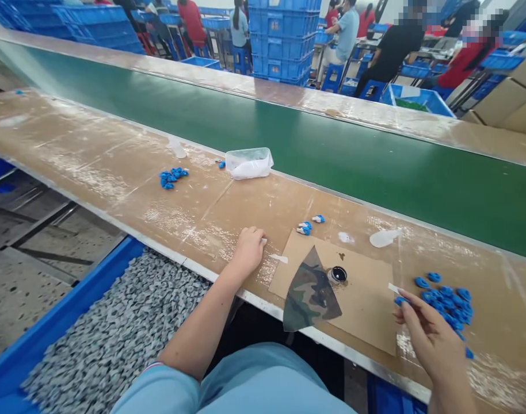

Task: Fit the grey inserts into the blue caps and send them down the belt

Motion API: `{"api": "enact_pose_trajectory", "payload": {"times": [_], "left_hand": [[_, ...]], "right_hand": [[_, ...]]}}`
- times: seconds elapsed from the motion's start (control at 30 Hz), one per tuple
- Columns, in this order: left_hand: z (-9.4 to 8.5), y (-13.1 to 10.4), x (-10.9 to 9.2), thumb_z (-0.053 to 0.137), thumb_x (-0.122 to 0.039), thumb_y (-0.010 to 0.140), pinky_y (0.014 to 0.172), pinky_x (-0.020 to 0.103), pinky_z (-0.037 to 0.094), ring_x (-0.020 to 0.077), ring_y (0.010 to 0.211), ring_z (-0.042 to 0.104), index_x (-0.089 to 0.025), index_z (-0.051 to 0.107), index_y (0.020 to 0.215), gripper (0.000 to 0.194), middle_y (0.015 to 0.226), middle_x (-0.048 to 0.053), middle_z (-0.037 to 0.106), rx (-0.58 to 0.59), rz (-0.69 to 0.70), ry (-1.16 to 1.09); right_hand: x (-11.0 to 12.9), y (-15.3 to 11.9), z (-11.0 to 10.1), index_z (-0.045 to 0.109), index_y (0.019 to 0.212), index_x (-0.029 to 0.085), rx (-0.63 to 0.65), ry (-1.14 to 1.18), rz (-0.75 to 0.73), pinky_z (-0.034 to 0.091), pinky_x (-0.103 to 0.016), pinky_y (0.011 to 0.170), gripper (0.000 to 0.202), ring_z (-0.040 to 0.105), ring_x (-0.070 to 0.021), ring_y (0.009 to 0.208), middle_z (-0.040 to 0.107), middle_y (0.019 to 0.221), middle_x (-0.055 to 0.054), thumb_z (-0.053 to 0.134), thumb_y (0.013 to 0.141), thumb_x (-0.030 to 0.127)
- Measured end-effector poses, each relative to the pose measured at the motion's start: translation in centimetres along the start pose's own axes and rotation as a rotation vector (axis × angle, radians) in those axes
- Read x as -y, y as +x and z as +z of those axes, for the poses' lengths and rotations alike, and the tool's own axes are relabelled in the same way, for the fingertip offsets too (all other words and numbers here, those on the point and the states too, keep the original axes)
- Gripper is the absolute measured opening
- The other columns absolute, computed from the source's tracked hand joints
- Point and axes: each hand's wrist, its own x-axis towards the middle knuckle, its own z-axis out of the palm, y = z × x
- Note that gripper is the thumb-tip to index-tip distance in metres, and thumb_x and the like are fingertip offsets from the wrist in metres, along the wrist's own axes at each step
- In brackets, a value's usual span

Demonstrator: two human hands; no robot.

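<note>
Taking the dark pot point(337, 274) as the centre of the dial and twelve as straight ahead of you, the blue piece point(401, 300) was just past three o'clock, at the right edge of the cardboard sheet point(369, 293). Your right hand point(431, 339) had it in a narrow pinch between thumb and fingers, a white strip point(393, 287) jutting out beyond it; whether the two were joined, you could not tell. More blue pieces lay in a loose pile point(448, 305) further out at three, close by that hand.

Your left hand point(249, 250) rested between nine and ten, fingers curled, with a pale bit point(263, 241) at the tips; whether it was gripped could not be told.

The blue piece looked very light and probably fairly firm, more likely to slip or roll than to break. Its thicker blue body seemed the best hold, with finger pads on opposite sides; the strip looked thin and likely to bend. The camouflage sheet point(310, 293) at eight looked light and pliable, easiest taken by a bare edge.
</note>
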Motion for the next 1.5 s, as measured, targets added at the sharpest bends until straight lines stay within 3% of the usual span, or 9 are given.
{"api": "enact_pose_trajectory", "payload": {"times": [0.17,0.27,0.4,0.6,0.77,1.0,1.23,1.5], "left_hand": [[0.2,0.1,-0.8,0.043,-0.017,0.086,0.088,0.037,0.046,0.0231,0.094,0.058,-0.019,0.062,0.092,0.021,0.094,0.009,0.064,-0.116,0.089,-0.207],[0.2,-0.9,-2.0,0.043,-0.022,0.087,0.085,0.033,0.047,0.0202,0.092,0.059,-0.02,0.061,0.095,0.02,0.095,0.008,0.064,-0.131,0.124,-0.411],[1.1,-3.1,-4.3,0.047,-0.03,0.087,0.075,0.028,0.048,0.0161,0.078,0.06,-0.018,0.061,0.097,0.02,0.089,0.005,0.065,0.062,0.072,-0.709],[2.9,-4.7,-6.7,0.058,-0.038,0.082,0.067,0.026,0.05,0.012,0.065,0.058,-0.017,0.063,0.095,0.026,0.07,0.0,0.06,0.386,-0.104,-1.117],[3.9,-5.1,-7.4,0.074,-0.039,0.069,0.074,0.026,0.052,0.0121,0.074,0.062,-0.016,0.063,0.079,0.027,0.082,0.002,0.063,0.35,-0.199,-1.344],[4.9,-5.7,-7.6,0.078,-0.036,0.065,0.079,0.03,0.052,0.0142,0.075,0.064,-0.015,0.069,0.084,0.03,0.078,0.002,0.069,0.408,-0.296,-1.402],[5.4,-6.2,-8.5,0.077,-0.026,0.065,0.083,0.03,0.053,0.0141,0.084,0.064,-0.016,0.065,0.093,0.032,0.084,0.002,0.069,0.422,-0.202,-1.421],[4.7,-6.2,-8.5,0.065,-0.016,0.074,0.082,0.03,0.052,0.0146,0.084,0.065,-0.017,0.061,0.091,0.018,0.086,0.003,0.068,0.457,0.049,-1.209]], "right_hand": [[3.8,0.1,2.8,0.067,0.098,0.02,0.099,0.203,-0.086,0.059,-0.03,0.061,0.028,0.068,-0.0174,0.064,0.07,0.081,-0.006,0.061,0.081,0.042],[5.7,0.4,3.8,0.067,0.098,0.02,0.169,0.182,-0.186,0.059,-0.029,0.065,0.023,0.068,-0.0171,0.073,0.069,0.089,-0.008,0.059,0.085,0.036],[7.4,1.3,4.5,0.067,0.1,0.021,0.203,-0.007,-0.337,0.057,-0.028,0.064,0.021,0.066,-0.0157,0.07,0.069,0.084,-0.006,0.052,0.09,0.032],[7.4,2.0,4.7,0.067,0.103,0.022,0.214,-0.161,-0.465,0.055,-0.027,0.069,0.023,0.068,-0.0173,0.079,0.071,0.091,-0.007,0.048,0.093,0.028],[7.2,1.8,4.4,0.067,0.105,0.022,0.208,-0.165,-0.469,0.055,-0.027,0.068,0.023,0.068,-0.0171,0.078,0.071,0.092,-0.007,0.048,0.092,0.027],[7.3,1.2,4.2,0.068,0.102,0.023,0.17,-0.045,-0.402,0.057,-0.028,0.065,0.02,0.068,-0.0163,0.073,0.072,0.089,-0.006,0.054,0.09,0.029],[8.8,-0.2,5.1,0.068,0.099,0.024,0.258,0.124,-0.421,0.058,-0.029,0.075,0.016,0.07,-0.0174,0.085,0.074,0.094,-0.005,0.058,0.087,0.023],[9.0,0.0,5.2,0.07,0.097,0.025,0.339,0.185,-0.476,0.057,-0.025,0.067,0.017,0.069,-0.0151,0.077,0.075,0.085,-0.002,0.061,0.085,0.017]]}}
